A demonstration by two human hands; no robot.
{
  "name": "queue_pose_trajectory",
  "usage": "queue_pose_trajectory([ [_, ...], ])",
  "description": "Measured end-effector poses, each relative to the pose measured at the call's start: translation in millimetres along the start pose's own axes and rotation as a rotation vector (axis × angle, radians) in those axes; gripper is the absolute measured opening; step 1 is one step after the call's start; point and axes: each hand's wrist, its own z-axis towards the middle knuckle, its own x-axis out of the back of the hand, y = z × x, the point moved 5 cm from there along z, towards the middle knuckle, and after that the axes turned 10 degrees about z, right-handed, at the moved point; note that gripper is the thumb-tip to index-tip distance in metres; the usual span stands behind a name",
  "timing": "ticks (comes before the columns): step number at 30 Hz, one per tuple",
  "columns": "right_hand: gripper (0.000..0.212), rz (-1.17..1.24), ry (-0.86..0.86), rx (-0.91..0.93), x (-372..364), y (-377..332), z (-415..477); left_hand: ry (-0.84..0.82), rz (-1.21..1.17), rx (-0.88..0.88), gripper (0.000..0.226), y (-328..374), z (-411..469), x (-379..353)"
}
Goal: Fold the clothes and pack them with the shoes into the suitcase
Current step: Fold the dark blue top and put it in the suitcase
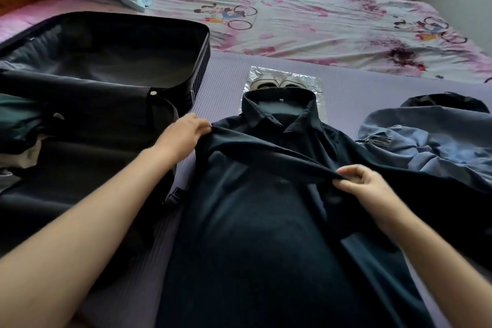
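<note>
While dark shirt [253, 216] lies mid-bed [319, 34], left hand [186, 129] and right hand [366, 184] pinch its sleeve, apparently mid-fold. Suitcase [206, 42] open at 10 o'clock; shoes [274, 84] at 12, jeans [426, 141] at 2, not yet packed.

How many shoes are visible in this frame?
2. The left shoe and right shoe sit side by side on the silvery sheet, beyond the collar of the dark shirt, which hides their near ends. Others may be hidden.

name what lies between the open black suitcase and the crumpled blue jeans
The dark navy collared shirt, spread flat on the purple mat, in the head view.
</note>
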Motion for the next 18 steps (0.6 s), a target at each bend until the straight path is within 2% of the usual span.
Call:
queue_pose_trajectory([
  [4,0.025,-0.53,-0.117,-0.044,10.3,-29.5,32.4,-0.084,0.14,-0.039,0.021,5.2,25.9,3.6],
  [8,0.046,-0.974,-0.116,-0.012,13.2,-42.5,62.5,-0.341,0.054,-0.054,0.014,11.0,28.5,-12.2],
  [10,0.051,-0.99,-0.19,0.003,1.1,-42.5,68.3,-0.366,0.024,-0.027,0.023,11.0,25.6,-17.3],
  [13,0.031,-0.808,-0.273,0.062,-30.7,-39.0,64.8,-0.25,-0.043,0.047,0.027,14.8,11.8,-20.5],
  [16,0.007,-0.765,-0.234,0.25,-58.9,-34.2,67.0,-0.073,-0.103,0.077,0.031,31.5,-25.4,-29.0],
  [18,0.005,-0.713,-0.185,0.332,-76.8,-35.1,69.6,0.032,-0.094,0.107,0.042,43.0,-59.6,-40.8],
])
